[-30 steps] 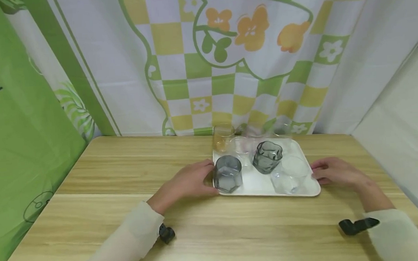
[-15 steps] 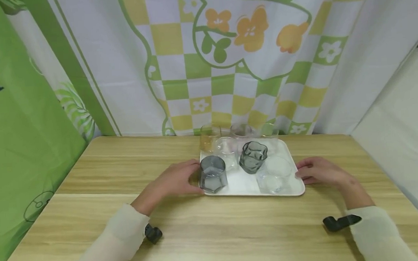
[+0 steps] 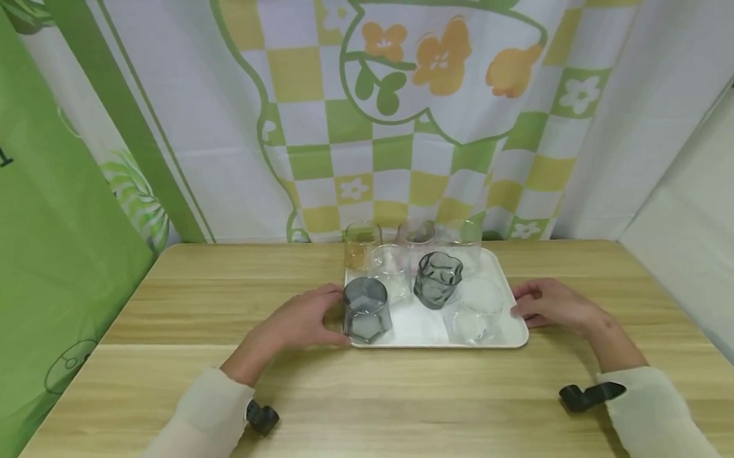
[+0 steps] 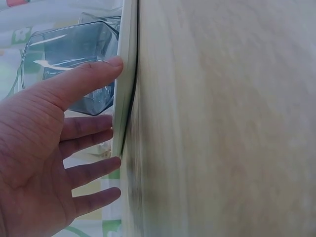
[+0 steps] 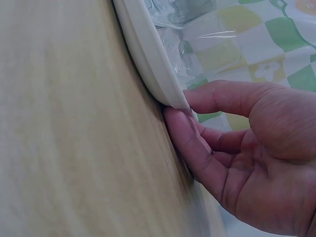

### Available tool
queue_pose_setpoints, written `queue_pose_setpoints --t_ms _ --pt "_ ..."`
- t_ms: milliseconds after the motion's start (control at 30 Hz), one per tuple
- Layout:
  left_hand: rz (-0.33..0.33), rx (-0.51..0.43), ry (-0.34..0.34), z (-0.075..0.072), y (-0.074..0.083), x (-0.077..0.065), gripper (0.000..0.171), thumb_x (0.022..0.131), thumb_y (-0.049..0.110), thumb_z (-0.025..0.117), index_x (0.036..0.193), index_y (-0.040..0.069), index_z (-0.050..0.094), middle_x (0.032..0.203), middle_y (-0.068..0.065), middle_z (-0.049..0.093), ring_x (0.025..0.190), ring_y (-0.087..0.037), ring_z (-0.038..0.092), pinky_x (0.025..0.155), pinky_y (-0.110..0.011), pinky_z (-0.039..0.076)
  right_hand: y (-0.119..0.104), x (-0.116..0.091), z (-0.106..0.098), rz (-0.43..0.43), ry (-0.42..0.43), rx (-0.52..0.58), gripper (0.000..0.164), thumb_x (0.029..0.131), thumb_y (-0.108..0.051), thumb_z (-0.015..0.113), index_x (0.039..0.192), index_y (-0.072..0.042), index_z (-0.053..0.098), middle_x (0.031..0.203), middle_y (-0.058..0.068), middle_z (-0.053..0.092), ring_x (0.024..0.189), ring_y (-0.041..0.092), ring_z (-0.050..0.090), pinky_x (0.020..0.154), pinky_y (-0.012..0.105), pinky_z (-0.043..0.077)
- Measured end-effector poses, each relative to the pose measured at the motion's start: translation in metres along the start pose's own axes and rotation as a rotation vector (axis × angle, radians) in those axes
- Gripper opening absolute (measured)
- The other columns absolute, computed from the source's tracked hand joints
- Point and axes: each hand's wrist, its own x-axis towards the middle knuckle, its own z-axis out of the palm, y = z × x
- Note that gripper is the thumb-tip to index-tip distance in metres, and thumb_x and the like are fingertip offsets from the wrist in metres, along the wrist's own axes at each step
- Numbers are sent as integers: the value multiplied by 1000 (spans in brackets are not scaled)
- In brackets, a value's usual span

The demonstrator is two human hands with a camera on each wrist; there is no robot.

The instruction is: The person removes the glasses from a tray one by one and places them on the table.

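A white tray (image 3: 420, 326) lies on the table with several glasses on it. At its left edge is my left hand (image 3: 306, 318), fingers straight and spread; in the left wrist view the thumb and fingertips touch the tray's rim. My right hand (image 3: 558, 307) pinches the right edge, thumb on the rim and forefinger under it in the right wrist view. Beside the left hand stands a grey glass (image 3: 367, 312). A smoky wavy glass (image 3: 437, 281) is mid-tray, and a clear glass (image 3: 474, 320) stands front right.
Toward the back of the tray are an amber glass (image 3: 362, 250), a pinkish glass (image 3: 417, 235) and more clear glasses. The wooden table (image 3: 445, 405) reaches back to a patterned curtain (image 3: 351, 160). Green cloth (image 3: 52, 273) hangs at the left.
The tray with its glasses has slid left across the table, with both hands moving along at its edges. In the last half second the shift is small.
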Motion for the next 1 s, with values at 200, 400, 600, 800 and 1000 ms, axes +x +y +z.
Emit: queue_pose_setpoints --t_ms 200,400,600,800,1000 --pt "-3 2 -2 -1 0 0 84 80 44 87 142 -3 56 148 -15 52 134 -34 52 113 -46 39 -1 0 1 -5 18 -3 49 95 -9 72 130 17 50 110 19 63 93 21 65 78 34 61" --pt "-30 -61 -11 1 1 1 99 75 55 88 146 -3 51 143 -12 54 131 -30 53 112 -43 40 2 0 5 -3 27 17 46 95 -8 71 128 16 51 106 16 62 90 20 65 75 33 60" --pt "-12 -205 49 3 7 3 97 70 57 91 144 7 52 135 -6 59 126 -24 56 108 -43 44 4 0 7 -2 42 17 45 95 -7 70 129 16 51 105 15 61 88 19 64 74 32 60" --pt "-30 -330 96 5 12 8 105 74 53 90 157 13 39 151 -7 48 133 -26 50 108 -45 43 4 0 7 -4 54 14 46 96 -8 69 130 16 50 106 15 60 89 19 64 75 32 60" --pt "-27 -461 153 11 17 13 95 78 40 91 155 14 43 145 -10 52 128 -29 53 105 -48 45 2 -2 7 -4 56 19 46 95 -8 70 130 16 50 106 15 60 89 19 64 76 32 60"
